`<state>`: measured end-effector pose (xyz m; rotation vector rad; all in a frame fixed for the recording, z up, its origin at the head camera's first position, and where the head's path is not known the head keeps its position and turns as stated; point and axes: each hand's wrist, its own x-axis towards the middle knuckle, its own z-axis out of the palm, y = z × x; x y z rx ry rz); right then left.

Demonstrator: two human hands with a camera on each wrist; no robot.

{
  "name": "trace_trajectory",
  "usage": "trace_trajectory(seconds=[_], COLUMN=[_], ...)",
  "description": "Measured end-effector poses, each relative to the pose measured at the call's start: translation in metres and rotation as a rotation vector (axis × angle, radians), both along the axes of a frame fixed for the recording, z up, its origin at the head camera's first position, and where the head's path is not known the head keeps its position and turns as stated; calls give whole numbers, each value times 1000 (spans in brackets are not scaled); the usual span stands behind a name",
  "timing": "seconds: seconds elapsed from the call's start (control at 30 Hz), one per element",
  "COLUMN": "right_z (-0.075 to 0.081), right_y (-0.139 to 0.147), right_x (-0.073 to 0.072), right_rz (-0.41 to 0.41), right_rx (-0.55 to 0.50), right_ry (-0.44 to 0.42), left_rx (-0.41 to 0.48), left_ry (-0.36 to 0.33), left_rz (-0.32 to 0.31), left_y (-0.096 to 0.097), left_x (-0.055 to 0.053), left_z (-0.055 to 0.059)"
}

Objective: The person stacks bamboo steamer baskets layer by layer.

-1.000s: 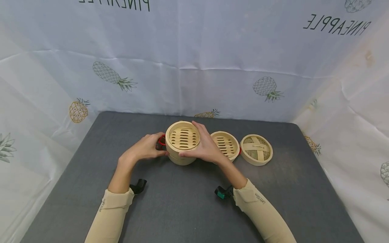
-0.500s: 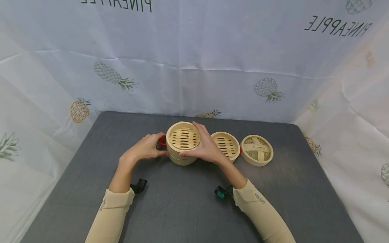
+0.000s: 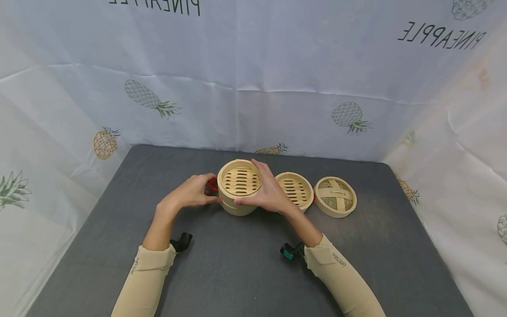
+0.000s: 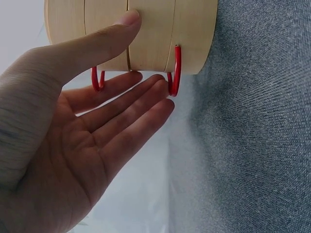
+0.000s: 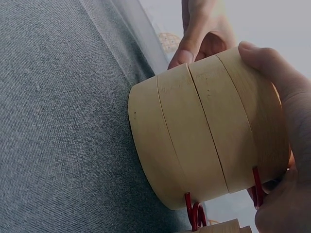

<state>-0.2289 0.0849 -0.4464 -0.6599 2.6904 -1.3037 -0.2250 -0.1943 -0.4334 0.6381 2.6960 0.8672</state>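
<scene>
Two round bamboo steamer baskets stand stacked at the back middle of the table in the head view. My right hand [image 3: 273,189] grips the upper basket [image 3: 239,180] from the right, thumb in front and fingers behind. At the left side, my left hand [image 3: 192,191] holds the stack between thumb and fingers; the left wrist view shows the thumb [image 4: 114,41] lying near the seam where the baskets meet. Red loop handles [image 4: 176,73] stick out beside the left fingers. In the right wrist view, the lower basket [image 5: 163,141] sits on the table surface.
Just right of the stack lies another slatted steamer basket [image 3: 294,187], partly behind the right hand. A woven bamboo steamer lid [image 3: 336,197] rests beside it. A pineapple-print cloth [image 3: 253,119] hangs behind the dark table [image 3: 237,273].
</scene>
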Motion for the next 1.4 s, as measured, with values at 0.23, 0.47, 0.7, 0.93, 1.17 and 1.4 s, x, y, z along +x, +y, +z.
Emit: trace_trajectory(seconds=[0.23,0.47,0.7,0.93,1.17,1.4], right_z=[3,4,1,-2,-1,-2], right_y=[-2,-2,1,2,0,1], right_x=[3,5,6,6,7,8], right_rz=[10,17,22,17,36,38], right_rx=[0,-2,-17,-41,-51,-48], right_ry=[-11,-36,-46,-59,-57,-50], left_rx=[-8,-17,-19,-1,8,6], left_ry=[5,12,21,20,9,16], left_rz=[2,7,-5,-10,-7,-16], left_y=[0,0,2,2,1,1], left_x=[0,0,0,1,2,1], left_z=[-1,-1,-2,-2,-1,-1])
